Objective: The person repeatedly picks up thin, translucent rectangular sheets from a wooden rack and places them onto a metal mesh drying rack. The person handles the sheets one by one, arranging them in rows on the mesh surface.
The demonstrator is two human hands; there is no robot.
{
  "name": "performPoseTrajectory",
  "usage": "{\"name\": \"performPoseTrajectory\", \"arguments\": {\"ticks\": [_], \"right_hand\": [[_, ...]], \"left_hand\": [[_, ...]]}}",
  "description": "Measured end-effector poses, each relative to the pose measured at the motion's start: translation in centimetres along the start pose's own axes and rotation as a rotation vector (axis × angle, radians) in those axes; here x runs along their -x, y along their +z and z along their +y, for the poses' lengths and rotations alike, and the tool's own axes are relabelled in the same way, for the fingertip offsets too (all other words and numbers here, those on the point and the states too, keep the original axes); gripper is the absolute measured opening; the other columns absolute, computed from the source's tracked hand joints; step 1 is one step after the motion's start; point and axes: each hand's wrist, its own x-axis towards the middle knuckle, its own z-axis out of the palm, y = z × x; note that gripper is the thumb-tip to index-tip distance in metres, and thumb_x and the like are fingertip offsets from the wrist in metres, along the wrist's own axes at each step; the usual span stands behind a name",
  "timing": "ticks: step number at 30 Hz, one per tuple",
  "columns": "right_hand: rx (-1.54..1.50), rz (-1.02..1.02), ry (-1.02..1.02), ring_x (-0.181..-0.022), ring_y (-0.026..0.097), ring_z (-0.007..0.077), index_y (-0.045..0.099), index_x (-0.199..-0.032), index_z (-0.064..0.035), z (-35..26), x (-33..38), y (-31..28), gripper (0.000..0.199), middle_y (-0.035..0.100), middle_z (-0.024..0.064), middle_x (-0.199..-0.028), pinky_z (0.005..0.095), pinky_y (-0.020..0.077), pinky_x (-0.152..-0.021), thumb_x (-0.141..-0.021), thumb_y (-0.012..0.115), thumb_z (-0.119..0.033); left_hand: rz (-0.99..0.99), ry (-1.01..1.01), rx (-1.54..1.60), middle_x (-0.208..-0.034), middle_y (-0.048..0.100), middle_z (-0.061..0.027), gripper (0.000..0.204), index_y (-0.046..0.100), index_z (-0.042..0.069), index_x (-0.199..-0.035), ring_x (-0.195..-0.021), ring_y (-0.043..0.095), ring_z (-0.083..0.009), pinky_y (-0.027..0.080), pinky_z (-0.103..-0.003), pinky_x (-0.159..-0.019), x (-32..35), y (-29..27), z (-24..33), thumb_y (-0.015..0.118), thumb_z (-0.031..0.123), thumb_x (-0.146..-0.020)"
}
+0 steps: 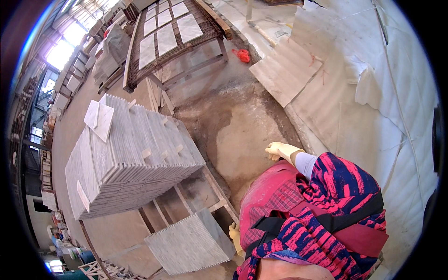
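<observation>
My left hand (pixel 234 235), in a yellow glove, grips the right edge of a grey mosaic tile sheet (pixel 189 246) held low at my left side; most of the hand is hidden behind my red apron. My right hand (pixel 281 150), also in a yellow glove, hangs over the stained concrete floor (pixel 238 135) with loosely curled fingers and nothing in it. To my left stands a tall stack of grey mosaic sheets (pixel 126 158) on a wooden pallet (pixel 212 196), with two loose pale tiles (pixel 99 119) lying on top.
A metal mesh rack (pixel 168 42) carrying several pale tiles stands farther ahead. Large marble slabs (pixel 289 67) lie on the floor to the right, beside a white covered surface (pixel 382 130). A red rag (pixel 242 55) lies near the rack. More tile stacks line the far left.
</observation>
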Motion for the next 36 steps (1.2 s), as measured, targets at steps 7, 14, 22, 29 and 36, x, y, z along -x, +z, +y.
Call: {"name": "performPoseTrajectory", "arguments": {"ticks": [7, 14, 22, 29, 36], "right_hand": [[0.009, -0.002, -0.005, -0.094, 0.074, 0.0283, 0.060, -0.127, -0.0033, -0.1, -0.1, -0.2, 0.041, 0.076, 0.0132, -0.109, 0.0430, 0.0571, -0.085, -0.103, 0.048, -0.034], [0.026, -0.010, -0.012, -0.097, 0.074, 0.0287, 0.059, -0.130, -0.0035, -0.6, 0.2, 0.1, 0.043, 0.075, 0.0138, -0.114, 0.0446, 0.0562, -0.088, -0.103, 0.048, -0.034], [-0.021, -0.005, 0.011, -0.097, 0.074, 0.0299, 0.058, -0.129, -0.0026, -0.6, -0.3, 0.0, 0.041, 0.075, 0.0155, -0.111, 0.0443, 0.0571, -0.087, -0.105, 0.047, -0.034], [-0.028, -0.004, 0.004, -0.096, 0.074, 0.0295, 0.058, -0.129, -0.0023, -0.2, -0.4, 0.3, 0.041, 0.075, 0.0158, -0.110, 0.0440, 0.0577, -0.086, -0.105, 0.048, -0.034], [-0.014, -0.019, 0.016, -0.097, 0.073, 0.0294, 0.058, -0.130, -0.0027, -0.2, -0.5, 0.5, 0.042, 0.075, 0.0145, -0.111, 0.0454, 0.0563, -0.087, -0.105, 0.048, -0.034]], "left_hand": [[-0.029, -0.003, 0.003, -0.141, 0.057, -0.0281, 0.060, 0.044, 0.007, -0.151, -0.126, 0.057, -0.0435, 0.045, -0.054, -0.107, -0.2, 0.2, -0.1, 0.030, 0.047, -0.109], [-0.201, 0.066, 0.048, -0.141, 0.057, -0.0283, 0.060, 0.045, 0.007, -0.151, -0.126, 0.057, -0.0434, 0.045, -0.054, -0.107, -0.7, -0.5, 0.3, 0.030, 0.047, -0.109], [0.080, -0.038, -0.007, -0.138, 0.059, -0.0286, 0.060, 0.045, 0.008, -0.151, -0.124, 0.058, -0.0438, 0.045, -0.054, -0.107, -0.4, 0.5, 0.8, 0.031, 0.048, -0.108], [0.066, -0.026, -0.043, -0.137, 0.060, -0.0282, 0.061, 0.045, 0.007, -0.151, -0.124, 0.059, -0.0434, 0.047, -0.052, -0.106, -0.4, 0.8, 0.8, 0.030, 0.048, -0.108], [0.020, -0.023, -0.022, -0.142, 0.057, -0.0270, 0.063, 0.042, 0.006, -0.153, -0.127, 0.056, -0.0433, 0.045, -0.052, -0.108, -0.7, -0.5, 0.1, 0.029, 0.048, -0.108]]}}
